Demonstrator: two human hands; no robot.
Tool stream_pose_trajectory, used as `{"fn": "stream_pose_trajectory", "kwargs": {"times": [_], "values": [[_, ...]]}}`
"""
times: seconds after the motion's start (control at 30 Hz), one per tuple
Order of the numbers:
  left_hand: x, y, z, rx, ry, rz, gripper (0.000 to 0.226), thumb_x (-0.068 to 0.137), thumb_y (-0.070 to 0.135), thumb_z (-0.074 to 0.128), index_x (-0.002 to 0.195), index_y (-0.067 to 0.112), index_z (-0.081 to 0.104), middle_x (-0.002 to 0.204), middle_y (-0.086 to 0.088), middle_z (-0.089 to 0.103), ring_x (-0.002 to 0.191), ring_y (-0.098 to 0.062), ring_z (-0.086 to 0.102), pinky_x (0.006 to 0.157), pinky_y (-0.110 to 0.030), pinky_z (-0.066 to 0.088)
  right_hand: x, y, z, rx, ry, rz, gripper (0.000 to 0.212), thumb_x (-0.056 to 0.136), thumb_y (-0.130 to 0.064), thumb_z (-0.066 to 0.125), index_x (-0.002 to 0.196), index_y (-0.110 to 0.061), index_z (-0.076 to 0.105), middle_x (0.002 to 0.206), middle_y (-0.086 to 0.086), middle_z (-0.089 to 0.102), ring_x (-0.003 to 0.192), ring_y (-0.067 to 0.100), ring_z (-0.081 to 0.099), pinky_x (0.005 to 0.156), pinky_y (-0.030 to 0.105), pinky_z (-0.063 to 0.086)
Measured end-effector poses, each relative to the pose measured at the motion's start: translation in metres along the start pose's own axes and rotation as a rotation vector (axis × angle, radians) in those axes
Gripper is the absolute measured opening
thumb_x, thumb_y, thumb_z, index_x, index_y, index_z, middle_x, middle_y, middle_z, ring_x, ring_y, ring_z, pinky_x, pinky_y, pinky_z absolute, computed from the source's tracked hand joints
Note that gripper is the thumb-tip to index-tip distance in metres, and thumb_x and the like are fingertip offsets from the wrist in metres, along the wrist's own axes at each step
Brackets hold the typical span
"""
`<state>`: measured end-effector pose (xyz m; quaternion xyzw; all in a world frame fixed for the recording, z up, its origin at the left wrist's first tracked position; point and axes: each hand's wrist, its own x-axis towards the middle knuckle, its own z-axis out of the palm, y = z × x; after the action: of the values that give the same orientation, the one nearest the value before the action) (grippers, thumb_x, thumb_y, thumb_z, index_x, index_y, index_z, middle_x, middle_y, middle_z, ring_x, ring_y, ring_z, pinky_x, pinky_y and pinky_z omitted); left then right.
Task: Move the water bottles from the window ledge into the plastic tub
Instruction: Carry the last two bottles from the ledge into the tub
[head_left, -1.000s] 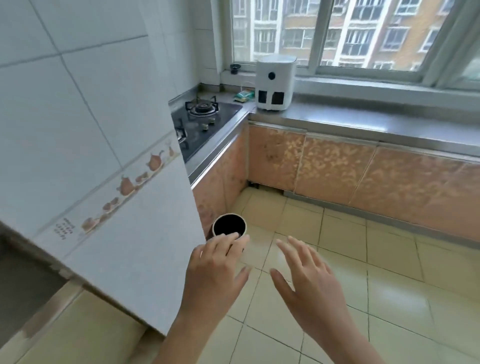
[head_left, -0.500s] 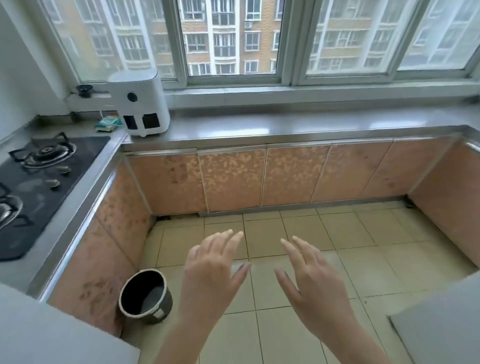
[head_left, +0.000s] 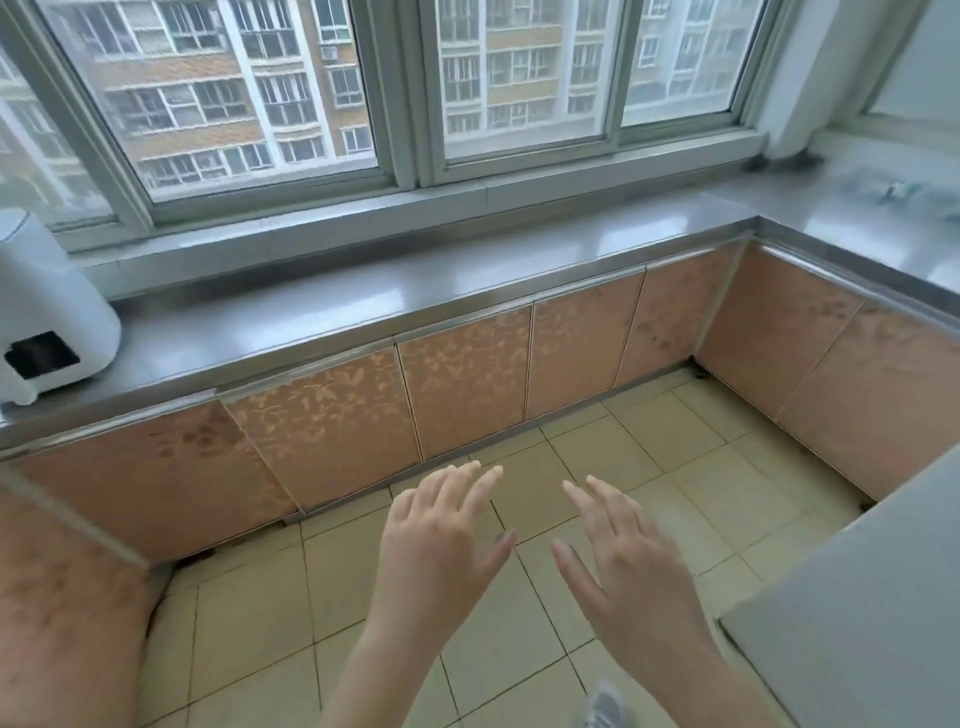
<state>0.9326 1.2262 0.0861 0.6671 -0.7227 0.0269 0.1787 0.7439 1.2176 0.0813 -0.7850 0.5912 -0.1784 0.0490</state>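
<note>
Two empty hands held out over the kitchen floor, facing the window counter.

A white appliance (head_left: 49, 306) stands at the far left of the steel countertop (head_left: 395, 291), under the window ledge (head_left: 467, 195). The left hand (head_left: 441, 540) and right hand (head_left: 628, 566) hover side by side above the floor tiles (head_left: 649, 467), fingers spread, gripping nothing. Far right on the counter lies a blurred pale shape (head_left: 904, 189); I cannot tell whether it is a bottle.

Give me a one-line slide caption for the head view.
Both hands, left and right, open and empty above the tiled floor, facing a steel counter under the window.
</note>
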Motion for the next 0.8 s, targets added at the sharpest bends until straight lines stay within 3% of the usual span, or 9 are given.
{"fn": "stream_pose_trajectory", "kwargs": {"times": [0.33,0.47,0.8], "values": [[0.214,0.088,0.071,-0.025,0.058,0.085,0.056,0.08,0.054,0.049,0.125,0.025,0.066,0.122,0.005,0.068,0.115,-0.02,0.064,0.093,-0.033,0.034,0.16,0.155,-0.017,-0.01,0.071,0.068,0.051,0.088,-0.048,0.038,0.131,-0.024,0.052,0.132,0.001,0.056,0.119,0.022,0.055,0.089,0.038,0.052],[0.284,0.123,0.098,-0.033,0.052,0.133,0.058,0.081,0.056,0.047,0.126,0.025,0.065,0.125,0.006,0.067,0.118,-0.018,0.062,0.094,-0.039,0.044,0.208,0.213,-0.028,-0.035,0.101,0.141,0.052,0.089,-0.048,0.036,0.132,-0.024,0.051,0.134,0.002,0.055,0.12,0.022,0.053,0.094,0.038,0.047],[0.478,0.199,0.18,-0.05,0.03,0.3,0.06,0.084,0.06,0.044,0.13,0.026,0.062,0.13,0.006,0.064,0.123,-0.017,0.059,0.096,-0.041,0.047,0.343,0.354,-0.041,-0.046,0.216,0.339,0.057,0.089,-0.051,0.036,0.135,-0.021,0.051,0.142,0.006,0.048,0.126,0.023,0.044,0.096,0.046,0.047]]}}
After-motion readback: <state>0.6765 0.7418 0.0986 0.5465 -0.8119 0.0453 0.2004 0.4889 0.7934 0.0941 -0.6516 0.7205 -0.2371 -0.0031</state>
